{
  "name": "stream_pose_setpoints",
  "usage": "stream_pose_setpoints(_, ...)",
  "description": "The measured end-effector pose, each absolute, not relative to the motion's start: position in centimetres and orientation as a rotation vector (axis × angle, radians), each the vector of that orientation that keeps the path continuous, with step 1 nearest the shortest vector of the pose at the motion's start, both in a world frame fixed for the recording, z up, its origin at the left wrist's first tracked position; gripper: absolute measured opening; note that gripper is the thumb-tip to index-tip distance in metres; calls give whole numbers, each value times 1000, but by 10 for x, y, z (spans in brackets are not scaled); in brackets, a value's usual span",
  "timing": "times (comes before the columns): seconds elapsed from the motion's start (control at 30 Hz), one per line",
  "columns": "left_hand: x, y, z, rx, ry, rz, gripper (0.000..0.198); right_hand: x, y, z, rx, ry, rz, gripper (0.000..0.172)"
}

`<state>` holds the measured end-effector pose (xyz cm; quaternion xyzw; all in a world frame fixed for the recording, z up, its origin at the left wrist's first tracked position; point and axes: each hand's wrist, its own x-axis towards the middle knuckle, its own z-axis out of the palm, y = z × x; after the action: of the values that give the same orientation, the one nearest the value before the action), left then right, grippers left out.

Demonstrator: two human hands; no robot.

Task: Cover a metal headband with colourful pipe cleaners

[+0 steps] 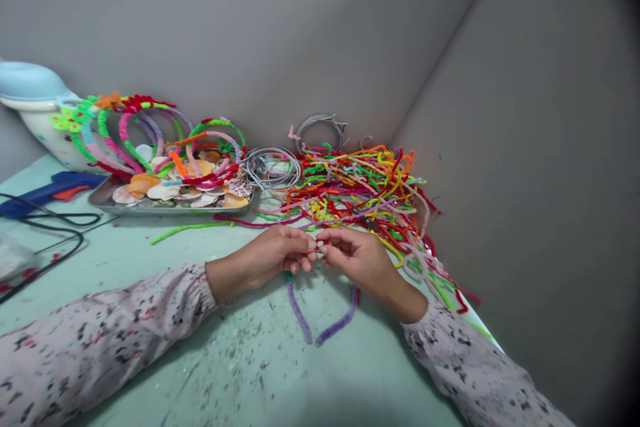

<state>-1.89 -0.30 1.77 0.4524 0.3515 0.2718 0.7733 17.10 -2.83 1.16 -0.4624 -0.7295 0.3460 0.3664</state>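
Near the middle of the table my left hand (283,252) and my right hand (356,259) come together, fingertips almost touching. Both pinch a small red fuzzy piece (319,247), apparently pipe cleaner, with one hand at each side of it. Below the hands show the two purple, fuzzy-wrapped ends of a headband (337,329); its upper part is hidden behind my hands. Whether the red piece is fixed to that headband, I cannot tell. Just beyond my hands, long magenta and purple pipe cleaners (240,221) stretch across the tabletop.
A metal tray (170,211) at the back left holds shells and finished headbands (131,130). Behind and right lies a tangled heap of pipe cleaners (370,180), beside grey wire coils (273,170). At far left are a blue glue gun (55,188), its cord and a lidded container (37,90). Walls enclose the back and right.
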Motion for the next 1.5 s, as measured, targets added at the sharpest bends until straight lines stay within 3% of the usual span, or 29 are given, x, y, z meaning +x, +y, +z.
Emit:
stream_pose_setpoints(0.33,-21,-3,16,1023,797,581,15,168,-32,15,-1114,-2069,565,28)
stream_pose_setpoints(1.3,-20,-2,5,1810,969,777,12,167,-28,4,-1230,-1827,944,28)
stream_pose_setpoints(1.5,-28,-3,24,2282,1327,453,16,168,-24,2,-1283,-1642,1059,30)
